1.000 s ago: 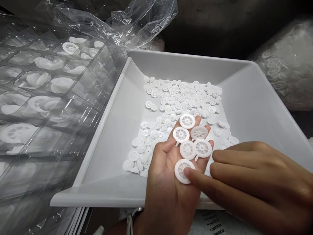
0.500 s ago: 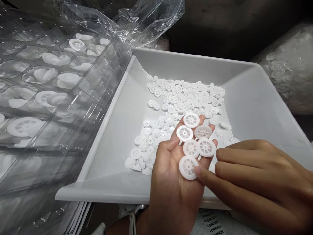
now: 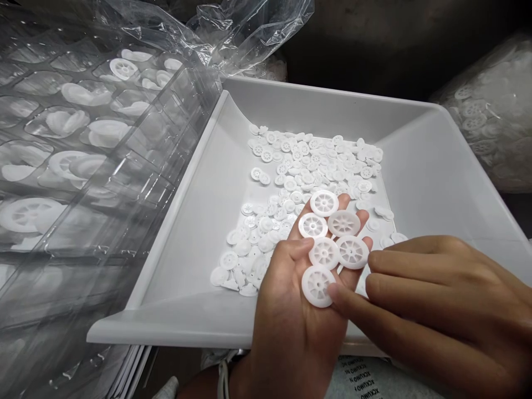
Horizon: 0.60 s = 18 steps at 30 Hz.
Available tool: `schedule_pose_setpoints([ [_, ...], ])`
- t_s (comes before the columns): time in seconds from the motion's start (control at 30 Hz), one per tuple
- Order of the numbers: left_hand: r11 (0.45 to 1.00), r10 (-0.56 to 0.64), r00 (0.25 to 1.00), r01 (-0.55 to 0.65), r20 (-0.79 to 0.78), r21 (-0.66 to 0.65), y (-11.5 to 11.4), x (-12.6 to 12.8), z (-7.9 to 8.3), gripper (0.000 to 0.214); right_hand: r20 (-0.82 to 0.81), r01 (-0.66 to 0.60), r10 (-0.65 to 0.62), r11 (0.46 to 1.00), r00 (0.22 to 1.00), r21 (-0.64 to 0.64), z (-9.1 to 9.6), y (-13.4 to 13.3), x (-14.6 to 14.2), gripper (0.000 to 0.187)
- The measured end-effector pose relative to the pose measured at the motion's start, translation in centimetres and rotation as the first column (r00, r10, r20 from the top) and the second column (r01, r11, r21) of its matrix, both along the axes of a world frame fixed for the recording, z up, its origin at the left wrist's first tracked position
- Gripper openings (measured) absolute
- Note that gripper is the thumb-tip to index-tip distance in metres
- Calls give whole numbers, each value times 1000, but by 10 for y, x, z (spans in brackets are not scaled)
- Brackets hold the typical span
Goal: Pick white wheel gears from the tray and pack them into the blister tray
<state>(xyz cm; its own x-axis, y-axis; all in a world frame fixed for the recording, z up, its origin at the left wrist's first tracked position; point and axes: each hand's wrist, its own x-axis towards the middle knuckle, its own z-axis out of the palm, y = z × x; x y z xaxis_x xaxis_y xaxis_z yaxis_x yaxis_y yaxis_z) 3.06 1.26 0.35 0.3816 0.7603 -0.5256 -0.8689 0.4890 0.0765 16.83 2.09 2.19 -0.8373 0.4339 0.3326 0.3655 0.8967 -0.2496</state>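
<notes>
Flat-open left hand [image 3: 291, 321] is cradling seemingly light, rigid discs [image 3: 323, 252]; loose right hand [image 3: 440, 310] is touching rim, likely grip point, of 6 o'clock disc [image 3: 315, 284]

Five white spoked discs [image 3: 330, 244] lie flat, clustered on the upturned left hand [image 3: 291, 327].

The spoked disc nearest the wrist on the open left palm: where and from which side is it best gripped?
Probably pinch the spoked disc by its rim, from the right. It lies flat on the left hand; the thumb and other discs crowd its left and top, while a fingertip of the right hand touches its right edge.
</notes>
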Motion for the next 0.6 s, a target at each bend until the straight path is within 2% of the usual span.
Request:
schedule_pose_setpoints([
  [0.07, 1000, 26, 999, -26, 31, -10, -1, 0, -1, 55, 17, -6, 6, 1000, 1000, -9, 0, 0, 2, 19],
  [0.23, 998, 53, 995, -55, 86, 24, -7, -1, -6, 51, 40, -120, 120, 993, 992, 7, 0, 0, 6, 11],
  [0.37, 998, 48, 996, -51, 76, 39, -8, -2, -7, 50, 35, -95, 94, 995, 995, 32, -1, 1, 6, 8],
  [0.5, 998, 51, 996, -53, 77, 25, -7, -3, -4, 48, 19, -91, 90, 996, 996, 27, 0, 1, 5, 21],
  [0.6, 999, 29, 998, -30, 49, 27, -6, -4, -2, 47, 33, -15, 13, 998, 999, 60, -1, -1, 3, 29],
])
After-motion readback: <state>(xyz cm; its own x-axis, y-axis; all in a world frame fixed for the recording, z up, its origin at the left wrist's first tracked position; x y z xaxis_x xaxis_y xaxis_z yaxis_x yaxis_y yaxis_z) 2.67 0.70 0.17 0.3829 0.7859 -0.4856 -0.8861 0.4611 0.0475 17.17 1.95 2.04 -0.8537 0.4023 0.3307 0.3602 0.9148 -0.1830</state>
